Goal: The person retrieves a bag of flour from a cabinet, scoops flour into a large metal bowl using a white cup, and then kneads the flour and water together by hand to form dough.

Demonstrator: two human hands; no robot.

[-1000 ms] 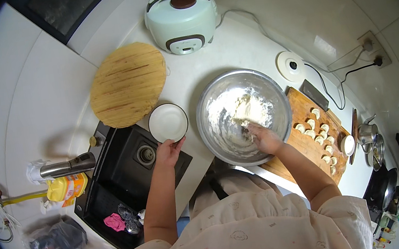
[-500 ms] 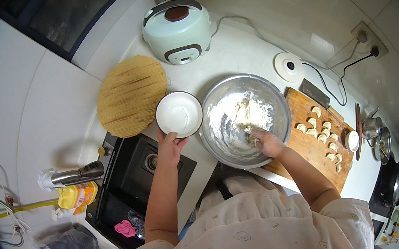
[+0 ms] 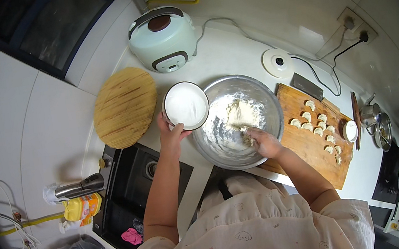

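My left hand [image 3: 172,134] grips a small white bowl [image 3: 185,105] by its near rim, holding it right beside the left edge of a large steel mixing bowl [image 3: 263,98]. Inside the steel bowl lies flour and a ragged lump of dough [image 3: 240,113]. My right hand [image 3: 263,142] is inside the bowl at its near right side, fingers curled into the floury dough.
A round bamboo lid [image 3: 125,107] lies left of the bowls, a pale green rice cooker [image 3: 162,39] behind them. To the right, a wooden board [image 3: 314,143] carries several small dough pieces. A black sink [image 3: 138,194] with a faucet [image 3: 78,187] is at the lower left.
My left hand has carried the white bowl up from over the sink corner to the steel bowl's left rim. My right hand stays in the dough, shifting slightly.
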